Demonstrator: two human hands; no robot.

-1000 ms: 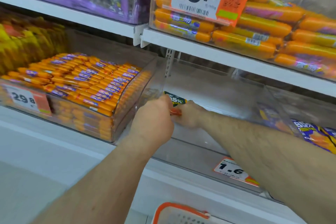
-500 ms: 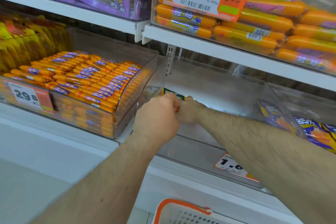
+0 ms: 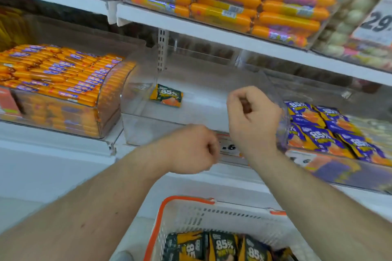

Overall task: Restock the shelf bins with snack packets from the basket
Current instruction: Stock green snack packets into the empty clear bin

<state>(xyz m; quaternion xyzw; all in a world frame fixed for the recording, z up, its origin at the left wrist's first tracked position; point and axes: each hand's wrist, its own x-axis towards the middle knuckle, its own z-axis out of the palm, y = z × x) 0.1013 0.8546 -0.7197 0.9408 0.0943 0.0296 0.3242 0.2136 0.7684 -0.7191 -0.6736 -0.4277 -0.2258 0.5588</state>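
A: Snack packets (image 3: 222, 247) — dark and orange, "85%" print. They sit in the white basket (image 3: 184, 216) at the bottom of the view, low and in front of the person, below both forearms.

B: And the hands?

A: Both curled, holding nothing I can see. Left hand (image 3: 191, 149) hangs in front of the shelf edge, near the price label. Right hand (image 3: 252, 116) sits higher, at the front wall of the clear middle bin (image 3: 148, 131).

B: Anything in that bin?

A: One packet (image 3: 166, 95), lying flat near the left wall, long axis running roughly left to right, slightly tilted. The rest of the floor shows bare.

B: Which hand is nearer the basket?

A: The left, by my reading; it is the lower one. The packets lie down and toward the body from both hands, standing roughly on end, tops up. The next reach likely goes downward, away from the shelf.

B: Neighbours?

A: Orange sausage sticks (image 3: 59, 74) fill the left bin; purple packets (image 3: 324, 131) the right.
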